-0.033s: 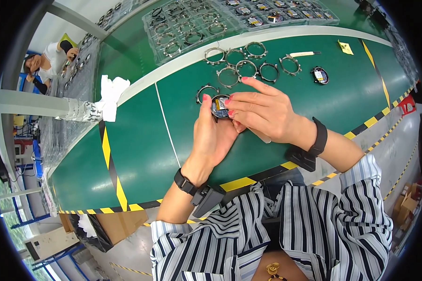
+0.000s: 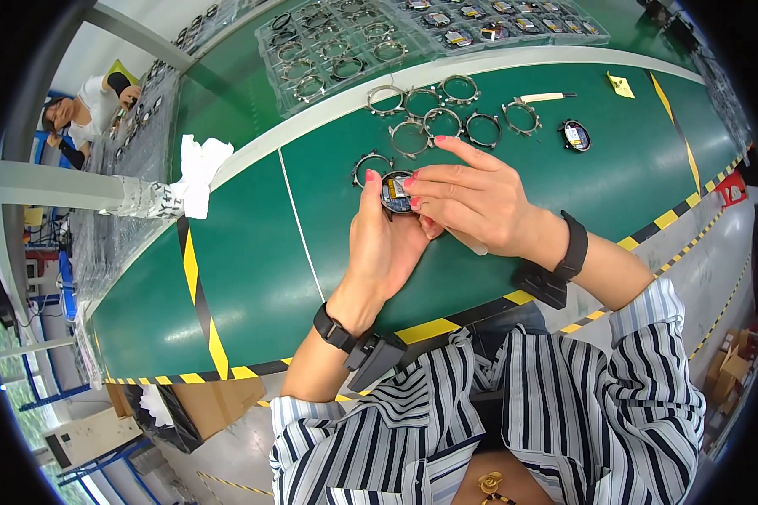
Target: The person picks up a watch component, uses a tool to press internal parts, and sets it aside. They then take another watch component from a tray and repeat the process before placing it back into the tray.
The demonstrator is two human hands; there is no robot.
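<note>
Dead centre of the frame, the left hand (image 2: 387,244) has a small round black part (image 2: 395,194) pinched up at its fingertips, just above the green bench (image 2: 253,278). The right hand (image 2: 472,198) comes in from the right and lies over it, fingers curled onto the part's right edge, index finger sticking out flat toward the upper left. So both hands are grasping the same little disc; its face shows some coloured bits, too small to make out.

Just left of the part a metal ring with tabs (image 2: 370,166) lies on the bench. A loose cluster of similar rings (image 2: 442,118) sits above the hands, and another round black part (image 2: 575,135) lies alone toward the upper right, near a yellow note (image 2: 621,85). Clear trays (image 2: 354,46) holding more rings run along the top of the frame. A crumpled white cloth (image 2: 200,164) sits at the left, and another person (image 2: 88,114) is in the upper left corner.
</note>
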